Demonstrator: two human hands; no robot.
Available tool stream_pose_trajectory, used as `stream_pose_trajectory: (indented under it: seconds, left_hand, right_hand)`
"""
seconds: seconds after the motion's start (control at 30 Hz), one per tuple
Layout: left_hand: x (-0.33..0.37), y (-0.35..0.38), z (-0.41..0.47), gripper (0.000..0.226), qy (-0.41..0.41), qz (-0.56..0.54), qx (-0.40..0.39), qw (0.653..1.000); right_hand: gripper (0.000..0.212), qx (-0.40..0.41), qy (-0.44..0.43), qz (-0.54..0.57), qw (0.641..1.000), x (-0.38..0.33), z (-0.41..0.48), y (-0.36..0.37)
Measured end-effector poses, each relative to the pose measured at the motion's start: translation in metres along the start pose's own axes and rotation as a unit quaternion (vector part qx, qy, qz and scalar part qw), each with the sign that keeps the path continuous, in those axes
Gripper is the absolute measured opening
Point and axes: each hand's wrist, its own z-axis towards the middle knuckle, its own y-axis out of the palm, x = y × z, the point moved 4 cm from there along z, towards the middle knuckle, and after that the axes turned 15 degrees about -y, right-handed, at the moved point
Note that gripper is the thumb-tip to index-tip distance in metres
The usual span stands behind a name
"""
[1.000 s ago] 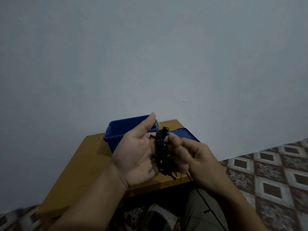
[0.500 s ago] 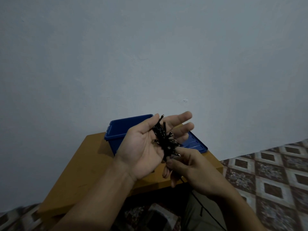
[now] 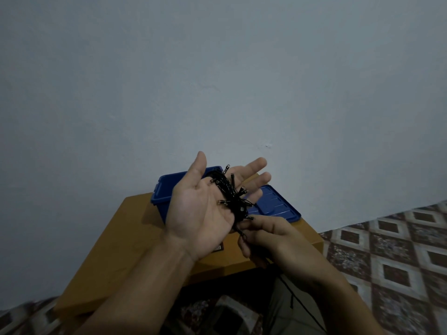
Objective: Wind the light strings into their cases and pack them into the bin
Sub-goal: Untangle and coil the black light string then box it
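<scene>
We saw the left hand [image 3: 200,213] raised above the worktop [image 3: 121,250], palm up, thumb pointing away and the fingers stretched out straight and a little spread. A black light string [image 3: 232,197] lay across it as a thick bundle. It ran slantwise from the gap between thumb and forefinger down to the little-finger side of the palm, with small bulbs sticking out all round it. No finger of that hand curled over the bundle; it simply carried it.

The right hand [image 3: 273,240] sat just below and to the right, over the near right part of the worktop, knuckles up and fingers bent. Its thumb and forefinger pinched the string at the lower end of the bundle, right at the edge of the left palm. Its other fingers were curled under, and we could not tell whether they held anything more. A thin black cord [image 3: 297,301] trailed from under that hand down over a grey-green trouser leg [image 3: 278,310].

Behind the hands, a blue bin [image 3: 164,192] stood at the far edge of the orange-brown worktop, partly hidden by the left hand. We could not see into it. A blue lid [image 3: 275,204] lay flat just beside it towards the far right corner. No case for the string was visible to us. A plain pale wall [image 3: 217,81] filled the upper view, and a patterned tiled floor [image 3: 387,250] showed to the right.
</scene>
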Motion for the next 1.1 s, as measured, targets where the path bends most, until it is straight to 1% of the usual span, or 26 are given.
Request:
stream_pose_trajectory:
  seconds: [0.1,0.23,0.33,0.43,0.47,0.6,0.7,0.77,0.87,0.97,1.0,1.03,1.1]
  left_hand:
    - [0.002,0.0,-0.001,0.084,0.0,0.006,0.005,1.0]
    - [0.002,0.001,-0.002,0.084,0.0,0.018,0.014,1.0]
    - [0.002,0.003,-0.003,0.084,0.0,0.033,0.023,0.999]
    - [0.003,0.005,-0.003,0.082,0.008,0.036,0.028,0.999]
    - [0.003,0.006,-0.003,0.081,0.015,0.035,0.031,0.999]
    - [0.005,0.005,-0.002,0.082,0.069,0.052,0.056,0.995]
    - [0.004,0.003,-0.003,0.083,0.087,0.117,0.082,0.986]
    - [0.001,0.0,-0.002,0.076,0.079,0.163,0.092,0.979]
    - [-0.002,-0.007,-0.002,0.085,0.072,0.249,0.13,0.957]
    - [-0.004,-0.008,-0.004,0.085,0.047,0.308,0.159,0.937]
    - [-0.005,-0.007,-0.005,0.083,0.037,0.318,0.166,0.933]
    - [-0.006,-0.007,-0.005,0.076,0.028,0.329,0.172,0.928]
    - [-0.007,-0.005,-0.005,0.053,0.012,0.352,0.181,0.918]
  right_hand:
    - [0.034,0.002,0.014,0.062,0.998,0.0,-0.001,0.001]
    - [0.05,-0.01,-0.004,0.041,0.999,-0.002,0.0,0.002]
    - [0.044,0.003,-0.006,0.017,1.0,-0.001,0.0,0.003]
    - [0.027,0.006,-0.002,-0.023,1.0,0.0,0.0,0.004]
    - [0.025,0.007,-0.001,-0.036,0.999,0.0,-0.001,0.004]
    - [0.03,0.012,0.01,-0.052,0.999,-0.003,0.0,0.005]
    - [0.029,0.033,-0.003,-0.066,0.997,-0.01,-0.001,0.002]
    - [0.03,0.052,-0.013,-0.08,0.995,-0.013,-0.002,-0.001]
    - [0.033,0.083,-0.021,-0.082,0.993,-0.018,-0.002,-0.003]
    - [0.034,0.095,-0.047,-0.08,0.991,-0.022,-0.003,-0.004]
    - [0.033,0.091,-0.054,-0.081,0.991,-0.023,-0.003,-0.004]
    - [0.031,0.084,-0.06,-0.083,0.991,-0.023,-0.004,-0.004]
    - [0.03,0.072,-0.068,-0.082,0.992,-0.024,-0.004,-0.003]
